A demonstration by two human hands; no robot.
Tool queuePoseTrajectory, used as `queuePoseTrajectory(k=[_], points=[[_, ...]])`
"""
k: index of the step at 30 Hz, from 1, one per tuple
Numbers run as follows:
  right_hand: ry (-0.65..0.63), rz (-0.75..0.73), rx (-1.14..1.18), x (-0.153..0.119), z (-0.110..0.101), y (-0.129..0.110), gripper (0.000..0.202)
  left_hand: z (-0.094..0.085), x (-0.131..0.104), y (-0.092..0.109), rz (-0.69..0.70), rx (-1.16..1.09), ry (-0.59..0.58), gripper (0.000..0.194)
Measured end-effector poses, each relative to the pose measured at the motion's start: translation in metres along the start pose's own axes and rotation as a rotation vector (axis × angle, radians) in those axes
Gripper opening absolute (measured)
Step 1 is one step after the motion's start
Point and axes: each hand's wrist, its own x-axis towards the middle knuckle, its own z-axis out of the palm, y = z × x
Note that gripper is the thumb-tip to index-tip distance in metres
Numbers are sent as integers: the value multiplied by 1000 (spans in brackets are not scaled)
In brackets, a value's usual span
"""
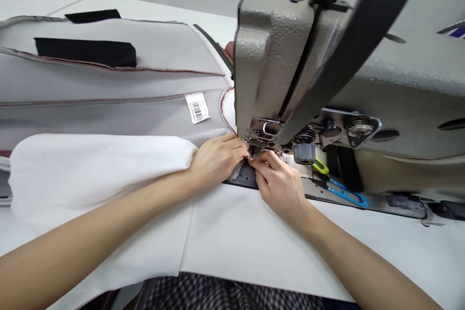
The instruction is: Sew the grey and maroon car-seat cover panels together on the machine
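Observation:
My left hand (pixel 220 157) is closed on the right edge of a large sewn grey fabric cover (pixel 145 121), close to the needle area of a sewing machine (pixel 276 48). My right hand (pixel 279 181) meets it there, thumb and fingers pinched together; what lies between them is too small to make out. The cover has seams with reddish edges, two black strips (pixel 85 52) and a white barcode label (pixel 198 108). A white fabric flap (pixel 98 160) lies beside my left forearm. The stitching point is mostly hidden by my fingertips.
Blue thread snips (pixel 348 193) and a yellow-green handled tool (pixel 320 166) lie on the machine bed, right of my right hand. A dark lever or strap (pixel 348 53) crosses in front of the machine head. The white table (pixel 225 232) extends toward me.

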Motion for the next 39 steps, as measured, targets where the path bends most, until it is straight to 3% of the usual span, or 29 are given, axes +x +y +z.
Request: queuePoseTrajectory(k=[7,14,17,20,22,25,28,30,34,36,39], points=[[-18,10,7,-1,-1,0,34,4,0,1,38,81,47,25],[43,20,132,-2,-2,1,32,6,-3,-3,51,200,207,10],[40,27,185,-2,-4,2,32,5,-4,-8,21,275,182,17],[29,31,190,-3,-6,2,32,-3,-4,-24,-88,163,87,27],[27,19,181,-4,-6,3,32,-17,-8,-42,-238,47,68,33],[34,-22,171,-6,-6,6,31,-53,-27,-75,-502,-73,90,36],[41,-63,140,-11,-4,10,29,-98,-70,-99,-760,-319,81,38],[36,-76,113,-15,-1,11,26,-125,-108,-103,-856,-470,66,41],[7,-187,229,-15,0,-8,24,-165,-177,-94,-914,-630,-30,43],[-8,-294,334,-6,-4,-36,28,-179,-198,-85,-879,-701,-104,43],[-113,-418,463,25,-7,-93,37,-194,-210,-72,-814,-809,-207,43]])
